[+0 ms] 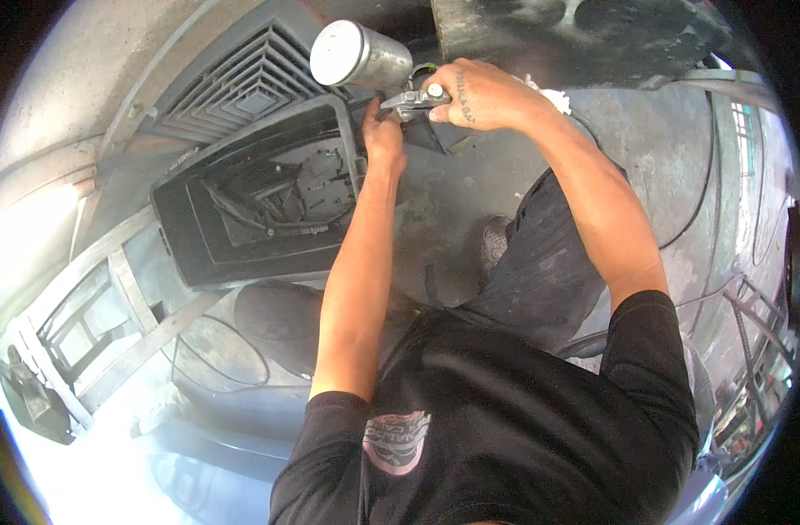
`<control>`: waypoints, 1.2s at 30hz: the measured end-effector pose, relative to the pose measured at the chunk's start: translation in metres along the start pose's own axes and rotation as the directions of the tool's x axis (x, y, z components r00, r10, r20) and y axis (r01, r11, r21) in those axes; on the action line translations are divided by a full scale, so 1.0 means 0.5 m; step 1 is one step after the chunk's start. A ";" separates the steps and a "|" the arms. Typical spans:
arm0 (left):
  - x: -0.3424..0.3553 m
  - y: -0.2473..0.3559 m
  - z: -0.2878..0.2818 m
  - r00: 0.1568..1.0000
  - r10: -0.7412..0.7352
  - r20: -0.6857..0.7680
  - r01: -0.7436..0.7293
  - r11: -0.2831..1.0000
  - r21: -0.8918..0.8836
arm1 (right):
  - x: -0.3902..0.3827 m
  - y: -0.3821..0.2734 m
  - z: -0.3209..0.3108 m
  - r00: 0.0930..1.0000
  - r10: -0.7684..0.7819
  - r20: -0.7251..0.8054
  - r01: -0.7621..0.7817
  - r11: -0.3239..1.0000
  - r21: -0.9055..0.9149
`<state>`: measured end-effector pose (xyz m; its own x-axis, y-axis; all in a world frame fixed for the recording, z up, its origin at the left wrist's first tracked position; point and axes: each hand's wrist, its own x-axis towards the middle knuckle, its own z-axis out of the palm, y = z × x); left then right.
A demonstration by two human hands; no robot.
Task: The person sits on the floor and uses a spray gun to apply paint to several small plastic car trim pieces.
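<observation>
My right hand (pixel 483 94) is wrapped round the handle of a metal spray gun (pixel 415 98), whose silver cup with a white lid (pixel 337 52) tilts up to the left. Just below the gun's front end is my left hand (pixel 382 142), one finger pointing up and the others curled. It lies close against the right edge of a large black moulded panel (pixel 199 232); the gun and the hand itself hide what its fingers close on. Wiring and small fittings show in the panel's recessed middle.
A louvred grey vent (pixel 258 92) stands behind the panel. Pale frame rails (pixel 155 343) lie at the left, with a blue surface (pixel 242 416) below. On the right, a dark hose (pixel 708 188) curves across the grey floor (pixel 658 144), and a metal rack (pixel 754 337) stands farther out.
</observation>
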<state>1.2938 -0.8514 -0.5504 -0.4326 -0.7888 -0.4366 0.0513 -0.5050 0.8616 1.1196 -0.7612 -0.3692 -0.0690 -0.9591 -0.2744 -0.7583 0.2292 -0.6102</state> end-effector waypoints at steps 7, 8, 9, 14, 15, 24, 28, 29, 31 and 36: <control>-0.008 0.007 0.017 0.999 -0.043 0.030 0.047 0.987 -0.151 | -0.006 0.009 0.014 0.999 -0.021 -0.031 0.021 1.000 -0.005; -0.015 0.011 0.027 0.996 -0.086 0.023 0.089 0.988 -0.130 | -0.008 0.014 0.013 1.000 0.004 -0.009 -0.004 1.000 -0.007; -0.016 0.016 0.021 0.993 -0.119 0.003 0.118 0.987 -0.110 | -0.003 0.002 0.003 1.000 0.014 0.015 -0.014 1.000 -0.011; 0.009 -0.006 -0.014 0.996 -0.049 0.075 0.051 0.998 -0.023 | 0.008 -0.004 0.002 0.998 -0.024 0.054 0.028 0.998 -0.060; 0.003 -0.004 -0.006 0.997 -0.047 0.061 0.046 0.999 0.010 | 0.005 -0.002 0.000 0.998 -0.011 0.055 0.014 0.998 -0.065; 0.019 -0.004 -0.030 0.997 -0.066 -0.047 0.067 0.997 0.031 | 0.030 -0.014 0.020 0.997 -0.015 -0.073 0.007 0.995 -0.104; -0.071 0.094 0.079 0.967 -0.252 0.025 0.252 0.968 -0.008 | 0.005 0.018 0.007 0.998 0.062 0.000 -0.062 0.991 -0.120; -0.056 0.075 0.071 0.971 -0.237 0.024 0.236 0.971 0.047 | 0.002 0.021 0.010 0.998 0.059 -0.037 -0.062 0.992 -0.106; -0.019 0.029 0.034 0.997 -0.073 0.029 0.069 0.990 0.126 | 0.006 0.015 0.013 0.994 0.031 -0.108 -0.040 0.996 -0.082; 0.012 -0.012 -0.006 0.987 0.089 0.137 -0.112 0.980 0.166 | 0.016 0.001 0.008 0.998 0.059 -0.032 -0.062 0.994 -0.086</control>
<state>1.2937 -0.8543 -0.5593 -0.5452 -0.7755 -0.3184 -0.0512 -0.3483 0.9360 1.1213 -0.7683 -0.3746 -0.1348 -0.9488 -0.2858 -0.8056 0.2729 -0.5258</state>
